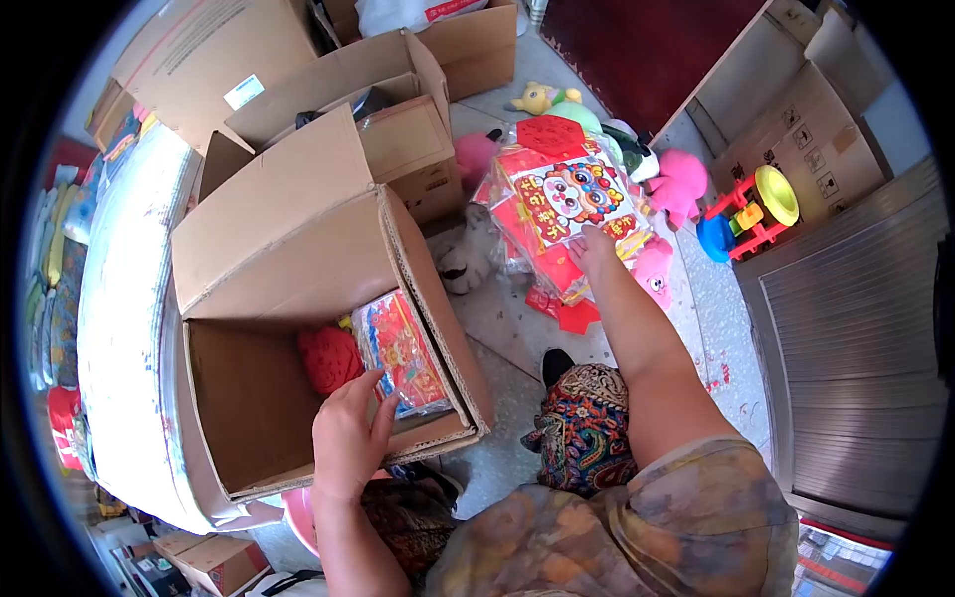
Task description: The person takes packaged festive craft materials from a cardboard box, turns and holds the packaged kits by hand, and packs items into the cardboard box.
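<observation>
A pile of plastic-wrapped red festive decorations (537, 224) lies on the floor ahead. On its top is a packet (572, 199) printed with a colourful lion-like face. My right hand (594, 251) is at the packet's lower edge, its fingers closed on the plastic there. An open cardboard box (269, 249) stands to the left. Inside it are a stack of wrapped red-and-gold packets (398, 348) and a red bundle (330, 360). My left hand (350, 428) hovers over the box's near side, thumb and fingers apart, holding nothing.
Pink plush toys (676, 184) and a yellow plush toy (542, 98) surround the pile. A plastic toy with yellow and blue bowls (751, 214) stands to the right. More cardboard boxes (408, 149) are behind; a ribbed grey panel (856, 338) is at the right.
</observation>
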The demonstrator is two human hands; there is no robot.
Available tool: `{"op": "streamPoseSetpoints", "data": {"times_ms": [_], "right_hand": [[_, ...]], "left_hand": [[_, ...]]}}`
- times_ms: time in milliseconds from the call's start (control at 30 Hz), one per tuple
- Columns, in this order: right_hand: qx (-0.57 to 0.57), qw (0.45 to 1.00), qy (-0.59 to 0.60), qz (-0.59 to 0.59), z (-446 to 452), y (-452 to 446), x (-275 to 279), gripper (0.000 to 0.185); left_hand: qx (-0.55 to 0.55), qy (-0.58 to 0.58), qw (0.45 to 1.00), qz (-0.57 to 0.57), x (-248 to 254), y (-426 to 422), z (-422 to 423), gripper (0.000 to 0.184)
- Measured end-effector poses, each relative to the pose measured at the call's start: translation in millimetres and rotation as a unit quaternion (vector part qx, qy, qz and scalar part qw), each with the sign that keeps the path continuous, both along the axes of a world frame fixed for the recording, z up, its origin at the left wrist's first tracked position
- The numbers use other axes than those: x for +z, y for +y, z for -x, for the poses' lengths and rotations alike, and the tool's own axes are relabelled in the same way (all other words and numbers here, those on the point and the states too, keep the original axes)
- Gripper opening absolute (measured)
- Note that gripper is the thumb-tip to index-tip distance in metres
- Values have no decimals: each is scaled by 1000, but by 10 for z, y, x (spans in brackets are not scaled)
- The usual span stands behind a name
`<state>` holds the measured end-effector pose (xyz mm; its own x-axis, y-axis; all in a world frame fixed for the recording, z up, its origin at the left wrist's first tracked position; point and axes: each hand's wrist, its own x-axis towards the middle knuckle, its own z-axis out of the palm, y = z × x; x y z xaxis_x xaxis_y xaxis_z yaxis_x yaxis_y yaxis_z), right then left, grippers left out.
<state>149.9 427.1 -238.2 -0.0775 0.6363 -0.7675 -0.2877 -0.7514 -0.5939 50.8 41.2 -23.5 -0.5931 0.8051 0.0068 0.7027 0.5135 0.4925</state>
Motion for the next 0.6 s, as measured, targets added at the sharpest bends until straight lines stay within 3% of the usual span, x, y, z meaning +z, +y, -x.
{"op": "streamPoseSetpoints", "data": {"times_ms": [233,367,467,600], "right_hand": [[12,999,-22,23,91,47,-13,27],[30,999,18,-29,67,24,-1,25],[53,985,64,-149,-103,-84,267,20],[73,972,151,-167,-471,-189,567,25]], "left_hand": [[4,2,1000,-5,-29,34,33,25],[2,-8,1000,-5,-7,41,7,25],[-1,-1,1000,-16,-25,31,-6,25],[-1,5,999,-40,21,32,-43,25]]}}
